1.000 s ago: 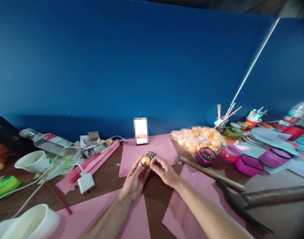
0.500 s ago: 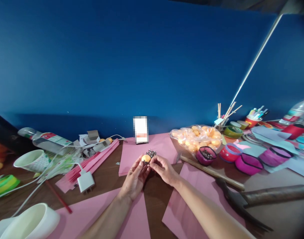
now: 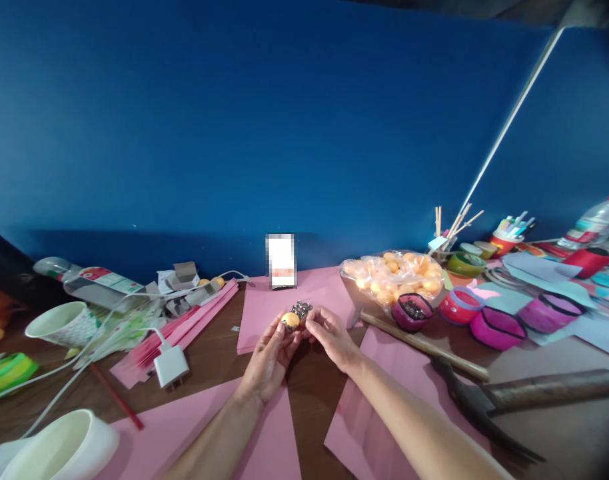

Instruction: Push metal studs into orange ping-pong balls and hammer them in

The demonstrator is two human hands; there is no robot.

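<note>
Orange ball (image 3: 290,321) — light, smooth, likely thin-shelled — is held above the bench (image 3: 212,357), in the left hand (image 3: 269,360) grip. Right hand (image 3: 332,337) fingertips pinch its studded cluster (image 3: 301,309) — best held by the bare sides.

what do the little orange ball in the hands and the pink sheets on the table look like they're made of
Orange ball: probably smooth matte plastic, ping-pong-like; even colour, soft sheen. The small bits clustered by it glint like metal, too small to be sure. Pink sheets: matte paper or thin card; flat, sharp cut edges, no shine.
</note>
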